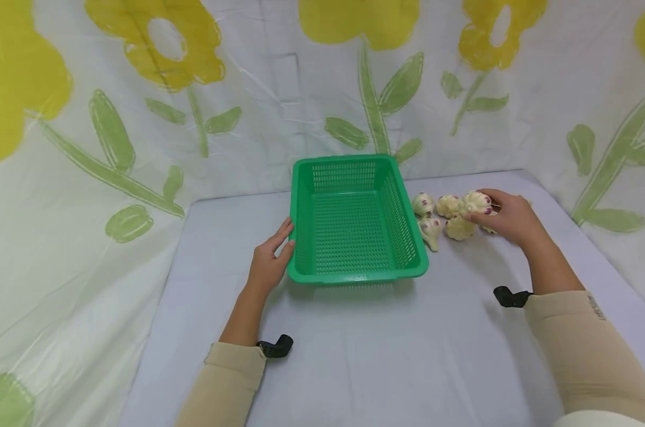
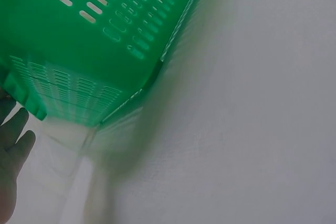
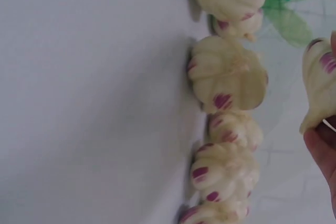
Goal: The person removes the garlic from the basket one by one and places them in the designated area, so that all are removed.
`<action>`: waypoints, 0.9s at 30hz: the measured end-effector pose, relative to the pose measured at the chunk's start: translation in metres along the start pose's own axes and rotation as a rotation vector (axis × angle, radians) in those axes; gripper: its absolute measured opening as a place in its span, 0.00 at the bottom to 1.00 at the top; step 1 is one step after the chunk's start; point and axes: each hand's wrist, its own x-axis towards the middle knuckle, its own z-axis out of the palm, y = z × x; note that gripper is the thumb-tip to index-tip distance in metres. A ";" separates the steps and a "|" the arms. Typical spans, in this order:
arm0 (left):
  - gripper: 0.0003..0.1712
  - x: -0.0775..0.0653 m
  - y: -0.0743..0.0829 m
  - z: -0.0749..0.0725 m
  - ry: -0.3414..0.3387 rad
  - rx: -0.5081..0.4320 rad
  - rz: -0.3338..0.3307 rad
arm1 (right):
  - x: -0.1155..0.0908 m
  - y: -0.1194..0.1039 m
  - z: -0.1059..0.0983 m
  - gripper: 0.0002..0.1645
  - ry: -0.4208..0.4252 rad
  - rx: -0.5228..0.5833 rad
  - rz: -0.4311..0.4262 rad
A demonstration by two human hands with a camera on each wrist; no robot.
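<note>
A green plastic basket (image 1: pixel 402 237) with slotted walls stands in the middle of the table, with nothing in it. My left hand (image 1: pixel 270 259) rests against its left wall near the front corner, fingers straight; the same wall of the basket (image 2: pixel 84 40) fills the left wrist view. To the right of the basket lie several cream garlic bulbs (image 1: pixel 445 216) with purple marks. My right hand (image 1: pixel 506 217) grips one garlic bulb (image 1: pixel 477 203) just above the pile. In the right wrist view that held bulb (image 3: pixel 319 90) hangs beside the garlic row (image 3: pixel 226 77).
A pale lilac cloth (image 1: pixel 354 356) covers the table. A white sheet printed with yellow flowers and green leaves (image 1: pixel 194 89) walls the back and both sides. Black wrist straps (image 1: pixel 274 347) sit at both beige sleeves.
</note>
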 end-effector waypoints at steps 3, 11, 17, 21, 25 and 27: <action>0.26 0.000 -0.001 0.001 -0.004 -0.012 -0.004 | -0.004 0.008 0.002 0.53 -0.003 -0.011 0.013; 0.25 -0.001 0.002 0.001 0.007 -0.009 -0.011 | -0.015 0.028 0.009 0.55 -0.022 -0.061 0.031; 0.25 -0.001 0.005 -0.001 0.004 -0.007 -0.040 | -0.017 0.038 0.013 0.58 -0.076 -0.101 0.059; 0.25 -0.001 0.005 -0.001 0.001 0.001 -0.037 | -0.018 0.043 0.017 0.57 -0.084 -0.094 0.060; 0.25 -0.001 0.004 0.000 0.006 -0.001 -0.026 | -0.020 0.046 0.021 0.55 -0.101 -0.101 0.045; 0.25 0.000 0.003 0.000 0.006 -0.003 -0.019 | -0.021 0.047 0.023 0.54 -0.120 -0.104 0.041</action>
